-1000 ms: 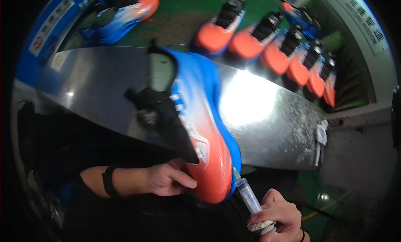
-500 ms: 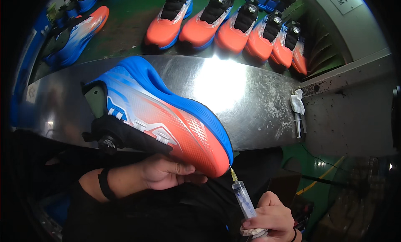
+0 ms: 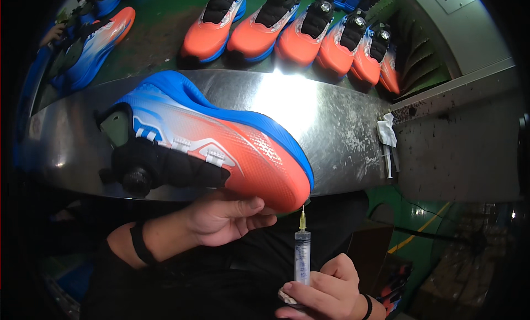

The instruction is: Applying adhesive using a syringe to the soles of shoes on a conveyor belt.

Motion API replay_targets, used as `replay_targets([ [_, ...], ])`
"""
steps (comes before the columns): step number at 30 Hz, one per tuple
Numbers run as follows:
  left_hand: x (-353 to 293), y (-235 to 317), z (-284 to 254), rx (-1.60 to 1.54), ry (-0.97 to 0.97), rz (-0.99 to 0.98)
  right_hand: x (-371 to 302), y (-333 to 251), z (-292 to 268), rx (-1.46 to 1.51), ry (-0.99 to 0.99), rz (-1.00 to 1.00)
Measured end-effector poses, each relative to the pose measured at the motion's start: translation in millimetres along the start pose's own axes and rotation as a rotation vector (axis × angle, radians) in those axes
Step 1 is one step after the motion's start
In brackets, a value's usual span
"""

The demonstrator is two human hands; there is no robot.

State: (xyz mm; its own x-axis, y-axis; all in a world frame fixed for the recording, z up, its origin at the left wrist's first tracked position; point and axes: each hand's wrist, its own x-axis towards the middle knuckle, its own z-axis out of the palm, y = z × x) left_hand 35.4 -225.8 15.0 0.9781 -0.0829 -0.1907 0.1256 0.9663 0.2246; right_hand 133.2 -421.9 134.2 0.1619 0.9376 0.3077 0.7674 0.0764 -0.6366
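Orange-and-blue shoe at frame centre-left, left hand holding it under the toe. Right hand, lower centre-right, grips syringe, needle right by the toe, contact unclear. More shoes across top.

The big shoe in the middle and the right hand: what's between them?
A syringe: the head view shows the right hand gripping its lower end, its needle pointing up toward the shoe.

Light glares off the scuffed metal bench beside a grey panel; a yellow stripe crosses green floor.
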Motion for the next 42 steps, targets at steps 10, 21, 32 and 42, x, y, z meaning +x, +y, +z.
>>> replay_targets([
  [10,-3.1,6.6,14.8,-0.007,0.046,-0.052,10.8,5.3,28.6,-0.329,0.143,-0.168],
  [21,-6.5,5.8,28.8,0.08,0.03,0.02,0.2,6.8,35.5,-0.505,0.043,-0.168],
  [32,-2.1,3.3,26.5,0.034,0.044,0.051,-6.1,17.1,51.0,-0.485,0.098,-0.194],
  [42,5.5,-2.0,2.3,0.105,-0.055,0.054,-14.7,19.9,53.5,-0.397,0.067,-0.196],
])
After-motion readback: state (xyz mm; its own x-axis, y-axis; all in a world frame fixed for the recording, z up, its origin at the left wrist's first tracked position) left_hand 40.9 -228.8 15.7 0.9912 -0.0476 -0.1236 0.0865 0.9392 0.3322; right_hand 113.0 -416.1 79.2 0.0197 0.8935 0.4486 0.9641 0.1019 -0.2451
